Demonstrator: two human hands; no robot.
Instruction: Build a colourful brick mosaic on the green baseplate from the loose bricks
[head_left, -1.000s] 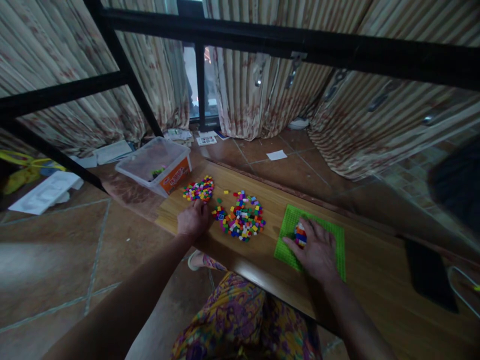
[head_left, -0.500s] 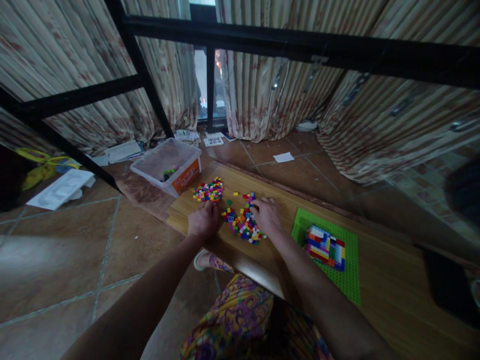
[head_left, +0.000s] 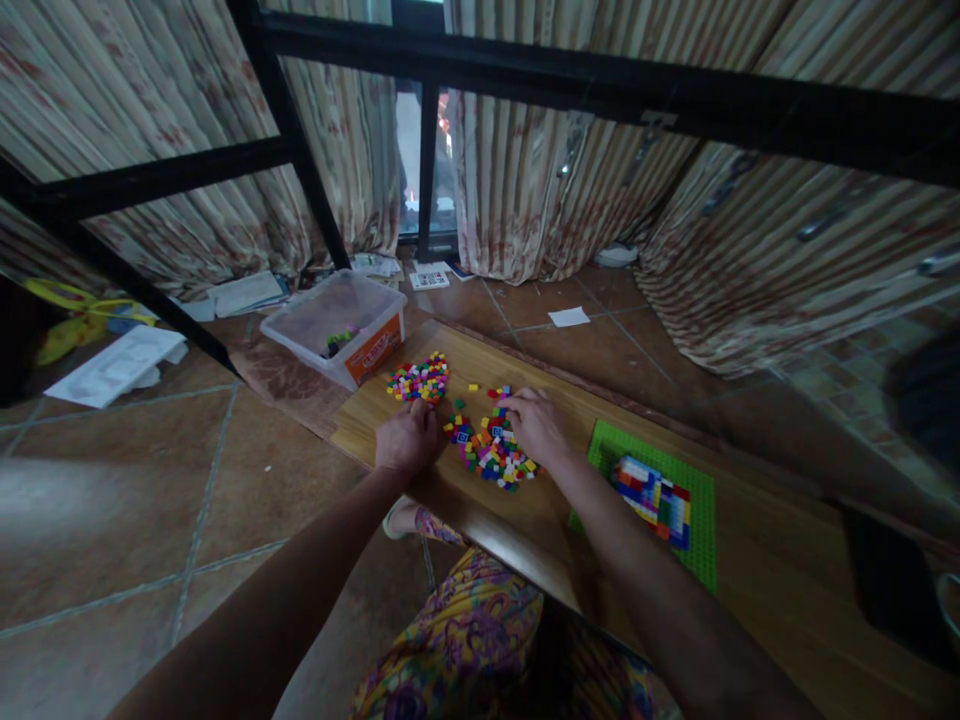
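Observation:
My left hand (head_left: 407,437) rests on the wooden table with its fingers curled in, just below a heap of small colourful building bricks (head_left: 418,378). Whether anything sits inside those fingers is hidden. My right hand (head_left: 537,427) reaches over the right edge of a second, looser spread of bricks (head_left: 496,462), thumb and fingertips drawn together near its top. Any brick in that pinch is too small to make out. Right of my forearm lies a green baseplate (head_left: 702,520), partly covered by the arm, with a multicoloured brick build (head_left: 652,495) on it.
A clear plastic tub (head_left: 330,320) with an orange label stands off the left end of the table (head_left: 525,530). A dark flat object (head_left: 896,580) lies at the far right. Papers, white foam packaging (head_left: 116,365) and curtains surround the table. A black metal frame (head_left: 525,75) crosses above.
My right hand has shifted slightly, and its forearm now covers more of the baseplate and build. The left hand keeps its place. The view has tilted a little.

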